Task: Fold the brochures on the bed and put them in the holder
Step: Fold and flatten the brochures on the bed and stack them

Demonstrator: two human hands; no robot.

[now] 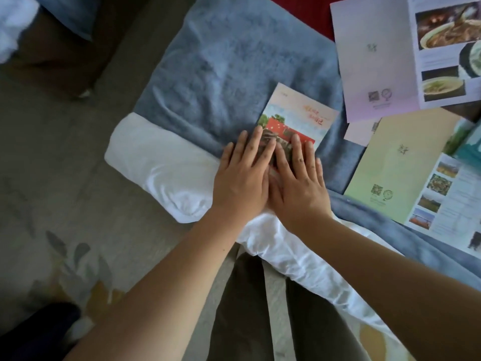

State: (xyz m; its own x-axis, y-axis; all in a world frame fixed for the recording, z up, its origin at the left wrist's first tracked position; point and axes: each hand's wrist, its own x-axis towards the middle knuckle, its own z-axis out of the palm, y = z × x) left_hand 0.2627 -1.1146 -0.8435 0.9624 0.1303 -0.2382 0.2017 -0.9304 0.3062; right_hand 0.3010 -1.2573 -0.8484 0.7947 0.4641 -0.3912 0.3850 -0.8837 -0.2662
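Two hands flat on one folded brochure rn, w/ the left hand and right hand side by side, fingers spread and palms down, thumbs overlapping in the middle. Not pinching anything, just pressing, prob to set the crease so it stays shut. The brochure sits on the blue blanket near the bed's edge, right above the white sheet, which I guess gives a flat-ish spot close to the body. At least 2 more brochures lie open off to the right, a lilac one and a green one, well apart from the hands, so still lots to fold imo. Holder isn't in view, can't tell where it is.
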